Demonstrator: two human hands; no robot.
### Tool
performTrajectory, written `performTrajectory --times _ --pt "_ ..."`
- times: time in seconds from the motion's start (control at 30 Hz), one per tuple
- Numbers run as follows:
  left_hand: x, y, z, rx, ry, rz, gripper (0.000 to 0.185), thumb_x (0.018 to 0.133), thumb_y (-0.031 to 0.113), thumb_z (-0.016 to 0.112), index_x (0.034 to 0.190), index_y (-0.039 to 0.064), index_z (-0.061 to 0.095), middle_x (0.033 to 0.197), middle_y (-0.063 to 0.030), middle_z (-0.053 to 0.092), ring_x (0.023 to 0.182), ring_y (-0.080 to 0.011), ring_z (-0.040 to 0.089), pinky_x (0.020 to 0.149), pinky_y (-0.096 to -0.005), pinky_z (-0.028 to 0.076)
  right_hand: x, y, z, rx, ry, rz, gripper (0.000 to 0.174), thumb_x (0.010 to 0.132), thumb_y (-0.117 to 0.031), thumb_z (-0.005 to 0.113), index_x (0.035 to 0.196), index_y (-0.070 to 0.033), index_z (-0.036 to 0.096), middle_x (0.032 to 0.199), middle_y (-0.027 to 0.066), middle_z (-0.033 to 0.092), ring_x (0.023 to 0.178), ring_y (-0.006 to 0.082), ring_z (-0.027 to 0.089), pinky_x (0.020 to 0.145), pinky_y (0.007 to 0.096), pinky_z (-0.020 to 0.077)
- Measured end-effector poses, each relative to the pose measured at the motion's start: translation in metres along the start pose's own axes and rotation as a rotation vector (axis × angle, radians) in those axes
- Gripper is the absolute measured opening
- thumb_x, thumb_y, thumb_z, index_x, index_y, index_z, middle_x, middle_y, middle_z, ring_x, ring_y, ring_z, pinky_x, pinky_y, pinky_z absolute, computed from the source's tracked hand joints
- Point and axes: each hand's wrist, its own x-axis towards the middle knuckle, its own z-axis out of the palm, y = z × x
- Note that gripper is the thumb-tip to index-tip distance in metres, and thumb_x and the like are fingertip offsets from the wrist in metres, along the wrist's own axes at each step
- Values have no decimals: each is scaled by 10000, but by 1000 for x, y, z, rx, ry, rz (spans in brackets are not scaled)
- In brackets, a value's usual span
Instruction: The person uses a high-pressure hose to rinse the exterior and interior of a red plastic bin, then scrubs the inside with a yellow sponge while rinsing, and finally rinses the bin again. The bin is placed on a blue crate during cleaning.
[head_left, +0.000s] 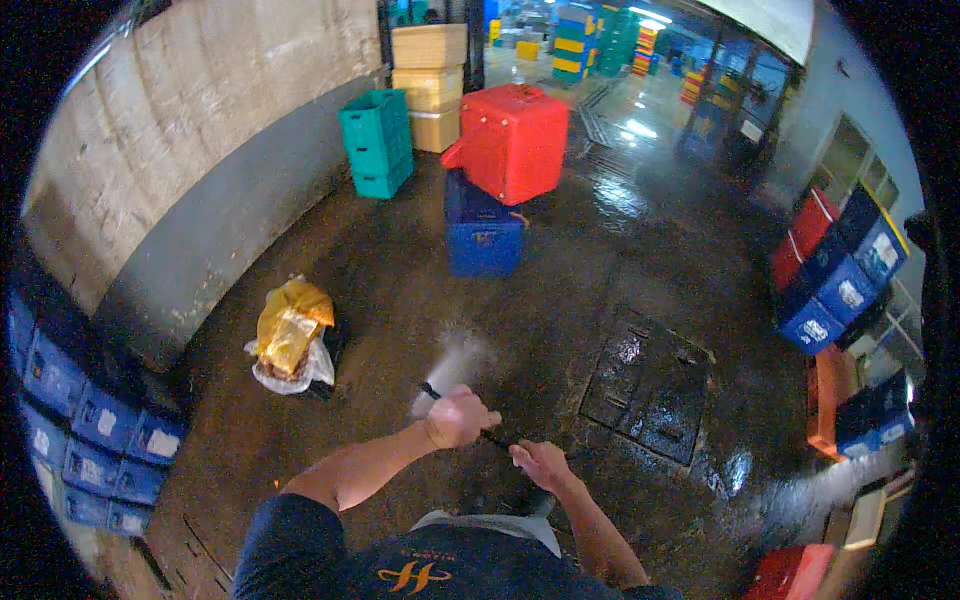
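Note:
My left hand (457, 418) is closed round the front of a black spray wand (497, 440), behind its nozzle. Farther back along the same wand, nearer my body, my right hand (541, 465) grips it. A white fan of water spray (452, 371) leaves the nozzle and strikes the wet, dark floor (390, 330) ahead of me. Left of the spray, a yellow bag (289, 337) with a white plastic bag (300, 381) lies on the floor. Beyond the spray stand blue crates (485, 244), with a large red container (514, 142) on top.
Stacked blue crates (97, 420) line the left side, beside a concrete wall (210, 112). Green crates (379, 146) and beige boxes (427, 82) stand ahead. A metal floor cover (645, 386) lies to the right, with blue crates (814, 326) and an orange crate (825, 397) beyond it.

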Motion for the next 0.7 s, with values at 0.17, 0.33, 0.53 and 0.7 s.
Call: performTrajectory --times 0.17,0.33,0.53,0.7 --pt "66 -9 -48 416 499 38 243 747 88 666 985 137 684 716 -23 576 746 -270 591 783 -451 436 -2 -24 23 385 220 -39 406 1026 -377 463 893 -18 596 697 115 594 640 251 562 637 386 459" --pt "145 46 -67 327 926 273 182 813 -19 628 964 82 636 750 -89 517 737 -286 546 952 -526 455 -5 -32 2 632 146 -162 352 1030 -322 467 951 4 573 772 79 601 717 190 537 662 369 446" --pt "213 97 -59 209 983 408 122 805 14 630 888 93 673 775 -69 543 769 -269 582 1062 -584 398 -17 -40 -90 908 23 -403 326 1022 -292 510 1165 -7 574 896 57 588 876 146 535 789 333 454" --pt "244 112 -40 277 835 391 217 731 3 681 910 124 695 827 -48 548 849 -257 598 1080 -567 390 -10 -53 -151 1249 89 -339 244 1041 -265 493 1091 -36 560 809 13 533 673 95 496 579 254 418"
